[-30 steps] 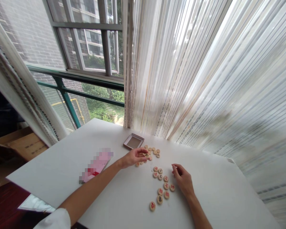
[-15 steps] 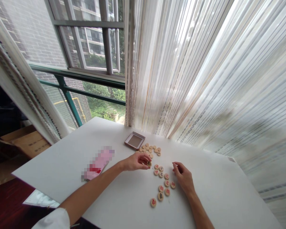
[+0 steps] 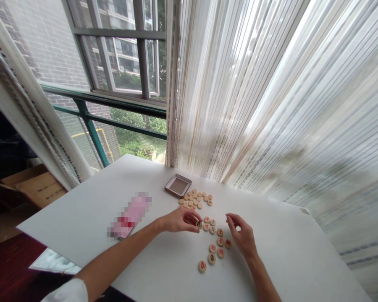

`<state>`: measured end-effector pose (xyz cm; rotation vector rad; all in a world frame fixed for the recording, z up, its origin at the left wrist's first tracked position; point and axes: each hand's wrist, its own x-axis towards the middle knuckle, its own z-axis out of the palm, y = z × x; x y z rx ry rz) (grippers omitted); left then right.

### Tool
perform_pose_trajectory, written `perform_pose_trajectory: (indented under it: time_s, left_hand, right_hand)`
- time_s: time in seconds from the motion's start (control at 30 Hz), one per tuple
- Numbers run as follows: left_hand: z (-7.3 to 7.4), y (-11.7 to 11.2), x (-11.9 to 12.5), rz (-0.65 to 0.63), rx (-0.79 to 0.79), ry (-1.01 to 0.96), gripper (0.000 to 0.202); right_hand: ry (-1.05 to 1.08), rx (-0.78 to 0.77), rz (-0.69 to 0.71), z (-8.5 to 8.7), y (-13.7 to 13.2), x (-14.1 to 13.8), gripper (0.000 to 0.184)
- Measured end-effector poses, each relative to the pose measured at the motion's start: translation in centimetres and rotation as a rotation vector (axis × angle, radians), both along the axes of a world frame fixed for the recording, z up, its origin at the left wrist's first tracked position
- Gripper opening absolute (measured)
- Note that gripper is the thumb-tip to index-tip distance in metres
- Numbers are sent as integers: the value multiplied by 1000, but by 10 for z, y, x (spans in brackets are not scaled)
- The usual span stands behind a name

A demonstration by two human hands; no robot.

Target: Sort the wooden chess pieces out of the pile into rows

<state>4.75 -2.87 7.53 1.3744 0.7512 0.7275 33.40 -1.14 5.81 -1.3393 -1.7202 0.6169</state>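
Between the thumb and fingers of my left hand (image 3: 181, 219) is a round wooden Chinese chess piece (image 3: 199, 225) with a black character, low over the table. To the right, my right hand (image 3: 242, 235) has its fingers curled in, thumb near the index fingertip, with no piece showing in it. In the gap between my hands lie face-up pieces, among them a red-marked piece (image 3: 219, 241), a black-marked piece (image 3: 212, 258) and a red piece (image 3: 202, 266) nearest me. Beyond my left hand is a cluster of mostly blank-side-up pieces (image 3: 195, 201), partly hidden by that hand.
A shallow square box lid or tray (image 3: 178, 185) sits behind the cluster. A pink, pixelated item (image 3: 134, 216) lies left of my forearm on the white table (image 3: 164, 268). Striped curtains (image 3: 204, 92) and a window stand behind; a cardboard box (image 3: 40, 186) is at far left.
My left hand has come slightly toward me with the black-marked piece, now beside the face-up pieces. My right hand has shifted slightly left.
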Motion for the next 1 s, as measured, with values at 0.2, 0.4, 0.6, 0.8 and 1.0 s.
perform_pose_trajectory:
  time_s: [0.2, 0.4, 0.6, 0.8, 1.0]
  left_hand:
    - [-4, -9, 9, 39, 39, -12, 50]
    - [-1, -15, 18, 17, 110, -33, 48]
    - [-4, -15, 30, 73, 119, -71, 42]
    - [-2, -21, 44, 148, 244, -26, 39]
    - [-1, -21, 47, 167, 306, 5, 38]
  right_hand:
    - [-12, 41, 350, 20, -33, -37, 26]
    - [68, 24, 438, 21, -42, -51, 19]
    - [143, -53, 425, 22, -41, -46, 22]
    - [315, -176, 449, 17, -37, -43, 22]
    - [471, -242, 461, 9, -33, -44, 23]
